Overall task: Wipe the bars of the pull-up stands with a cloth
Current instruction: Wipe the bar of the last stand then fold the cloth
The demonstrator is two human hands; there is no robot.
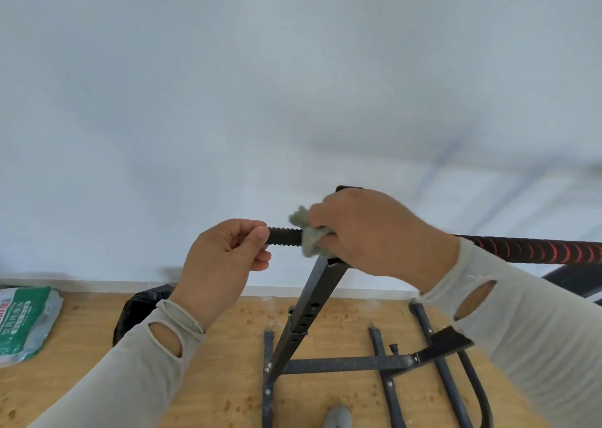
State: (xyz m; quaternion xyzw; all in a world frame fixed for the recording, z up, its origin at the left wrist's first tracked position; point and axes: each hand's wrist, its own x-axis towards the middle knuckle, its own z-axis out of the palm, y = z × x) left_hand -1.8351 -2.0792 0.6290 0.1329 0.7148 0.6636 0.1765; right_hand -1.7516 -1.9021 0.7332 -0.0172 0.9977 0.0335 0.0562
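Note:
A black pull-up stand rises from the wooden floor on a perforated upright post [303, 310]. Its horizontal bar runs across the view, ending at the left in a ribbed black grip [285, 236] and continuing right as a black bar with red markings [534, 250]. My left hand [224, 261] grips the very end of the ribbed grip, fingers curled round it. My right hand [374, 232] holds a grey-green cloth [309, 232] wrapped against the bar just right of the ribbed section, above the post's top.
The stand's black base tubes [345, 364] spread over the floor below. A green and white bag [22, 321] lies at the far left, and a black plastic bag [140, 310] sits behind my left forearm. A white wall fills the background.

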